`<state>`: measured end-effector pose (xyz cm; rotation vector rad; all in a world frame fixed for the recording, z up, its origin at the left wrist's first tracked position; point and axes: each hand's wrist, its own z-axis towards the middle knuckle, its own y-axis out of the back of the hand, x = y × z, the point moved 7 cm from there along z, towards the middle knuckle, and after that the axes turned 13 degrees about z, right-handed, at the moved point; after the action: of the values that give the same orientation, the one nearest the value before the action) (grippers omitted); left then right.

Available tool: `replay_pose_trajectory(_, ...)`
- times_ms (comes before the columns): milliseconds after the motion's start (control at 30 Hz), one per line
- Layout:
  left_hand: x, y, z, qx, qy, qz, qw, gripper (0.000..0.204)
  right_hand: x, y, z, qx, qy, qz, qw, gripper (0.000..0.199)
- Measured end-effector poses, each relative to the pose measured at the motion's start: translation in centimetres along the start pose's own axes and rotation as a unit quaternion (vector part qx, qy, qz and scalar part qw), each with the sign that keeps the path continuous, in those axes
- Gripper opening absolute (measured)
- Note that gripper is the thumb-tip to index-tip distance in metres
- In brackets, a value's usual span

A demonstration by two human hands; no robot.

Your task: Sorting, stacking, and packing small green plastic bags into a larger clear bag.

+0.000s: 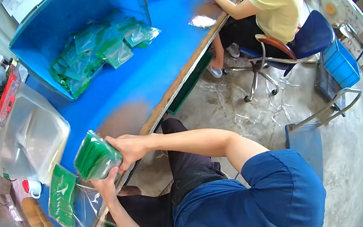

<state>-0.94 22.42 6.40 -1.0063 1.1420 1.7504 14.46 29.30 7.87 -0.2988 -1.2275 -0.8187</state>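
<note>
From the head camera, you have the stack of green packets (96, 157) clamped between both hands, just off the near edge of the blue tabletop (146, 78). Your right hand (128, 148) sits on the side of the stack away from the tabletop's far end, fingers (109, 140) wrapped over its upper edge and closed on it. Your left hand (104, 184) comes up from below, fingers closed under the stack's lower corner, so the stack lies above that hand and beside the other.

The stack's long axis runs slantwise, from its lower end near the flat green packet (62, 196) up toward the worn brown patch on the tabletop. The packet edges fan toward you.

Both hands touch the stack, so neither is nearer; the right one covers more of it, the left only props it.

Measured from the stack: a clear plastic bag (88, 205) lies just below it on the tabletop, partly under the flat green packet. A clear lidded tub (32, 135) stands beside it on the far side. A blue bin (79, 29) with loose green packets is well apart, further up the tabletop. Another person sits at the far end.
</note>
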Motion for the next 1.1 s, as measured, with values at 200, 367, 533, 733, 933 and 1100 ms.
replay_pose_trajectory(200,3.9,1.3,-3.2,-0.016,0.138,-0.308,0.941,0.073,1.8,-0.1,-0.9,-0.014,-0.107,0.135,0.985,0.074)
replay_pose_trajectory(367,5.8,1.3,-4.7,0.042,0.114,-0.373,0.920,0.079,-1.7,-6.2,-5.0,0.084,-0.392,0.554,0.730,0.106)
replay_pose_trajectory(533,0.3,0.3,-6.6,0.107,0.125,-0.304,0.938,0.091,3.1,-13.1,-7.5,0.183,-0.337,0.762,0.522,0.108)
replay_pose_trajectory(733,-6.2,-2.9,-4.3,0.215,-0.085,-0.237,0.944,0.115,-0.4,-10.2,-11.7,0.028,-0.388,0.794,0.466,0.047)
replay_pose_trajectory(933,-4.6,-3.0,-8.3,0.082,0.119,-0.560,0.816,0.138,0.4,-0.5,-9.4,-0.075,-0.302,0.415,0.855,0.099)
replay_pose_trajectory(1100,-0.1,-3.2,-10.6,-0.030,0.285,-0.416,0.863,0.045,2.7,-2.3,-7.3,0.012,-0.249,0.157,0.956,0.105)
